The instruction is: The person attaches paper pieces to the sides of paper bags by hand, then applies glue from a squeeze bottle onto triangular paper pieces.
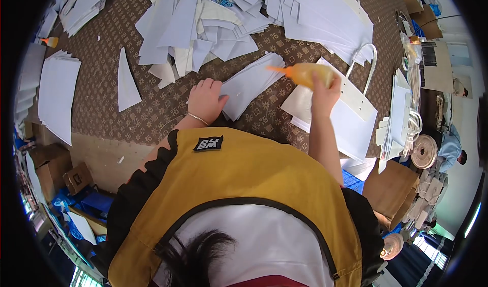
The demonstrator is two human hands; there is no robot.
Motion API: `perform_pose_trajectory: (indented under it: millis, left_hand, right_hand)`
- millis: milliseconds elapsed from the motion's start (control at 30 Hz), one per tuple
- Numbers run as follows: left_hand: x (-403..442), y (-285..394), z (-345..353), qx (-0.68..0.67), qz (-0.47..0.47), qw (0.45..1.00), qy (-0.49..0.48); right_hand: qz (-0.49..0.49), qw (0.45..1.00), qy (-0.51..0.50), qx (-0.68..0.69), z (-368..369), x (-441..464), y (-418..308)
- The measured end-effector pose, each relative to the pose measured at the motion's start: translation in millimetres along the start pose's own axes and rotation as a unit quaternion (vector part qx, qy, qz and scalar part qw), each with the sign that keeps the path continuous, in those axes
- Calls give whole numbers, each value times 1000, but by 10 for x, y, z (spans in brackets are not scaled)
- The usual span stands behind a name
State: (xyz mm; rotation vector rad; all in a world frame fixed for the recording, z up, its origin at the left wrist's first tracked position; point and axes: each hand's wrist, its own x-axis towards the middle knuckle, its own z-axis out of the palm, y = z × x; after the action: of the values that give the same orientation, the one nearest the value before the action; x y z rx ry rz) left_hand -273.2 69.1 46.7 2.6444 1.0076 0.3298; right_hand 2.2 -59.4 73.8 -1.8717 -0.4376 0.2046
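My right hand [325, 96] is wrapped round a yellowish squeeze glue bottle [306, 75], held on its side with its orange nozzle pointing left. The nozzle tip is over the upper right end of a fanned stack of white paper strips [249, 86]. My left hand [206, 101] lies on the table at the left edge of that stack, fingers stretched forward and thumb by the paper. White paper bags with a cord handle [375, 63] lie under and beside my right forearm.
Piles of white cut paper [218, 33] cover the back of the patterned table [96, 99]. A paper stack [60, 91] and a single curved piece [127, 83] lie left. More handled bags [399, 114] stand at the right edge. Cardboard boxes [394, 188] sit below; a person [451, 147] is far right.
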Motion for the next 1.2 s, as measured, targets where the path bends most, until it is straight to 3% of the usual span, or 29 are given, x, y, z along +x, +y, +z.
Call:
perform_pose_trajectory:
  millis: [67,200,333,500,700,800,900,967,1033,1100,1133,1200]
  left_hand:
    - [10,-56,46,-60,-27,998,-23]
    - [54,-107,111,-118,-57,990,-50]
    - [39,-113,80,-129,-75,986,-69]
    - [79,-88,29,-146,-106,978,-101]
    - [76,-181,120,-223,-119,962,-100]
    - [40,-233,110,-269,-138,948,-104]
    - [-4,-378,33,-462,-81,883,-38]
    - [-58,-571,-374,-534,-229,814,21]
    - [-172,-1266,-576,-573,-277,745,199]
    - [-336,-2019,-863,-483,-274,730,399]
    - [-483,-2448,-935,-478,-305,701,432]
    - [-917,-3381,-882,-265,-498,728,390]
  right_hand:
    - [-27,995,-92,22,72,-378,-78]
    - [-110,978,-176,-35,168,-684,-57]
    - [-23,1000,-6,1,85,-7,28]
    - [-39,999,29,18,67,117,37]
    - [-60,972,-225,12,202,-899,-115]
    - [-24,964,-261,51,219,-965,-126]
    - [39,956,-258,134,195,-903,-148]
    - [92,954,-201,200,89,-788,-134]
    - [103,957,-142,230,52,-710,-89]
    - [112,955,-113,250,30,-678,-51]
    - [128,957,-98,241,2,-662,-45]
    - [158,961,-63,218,-73,-612,-36]
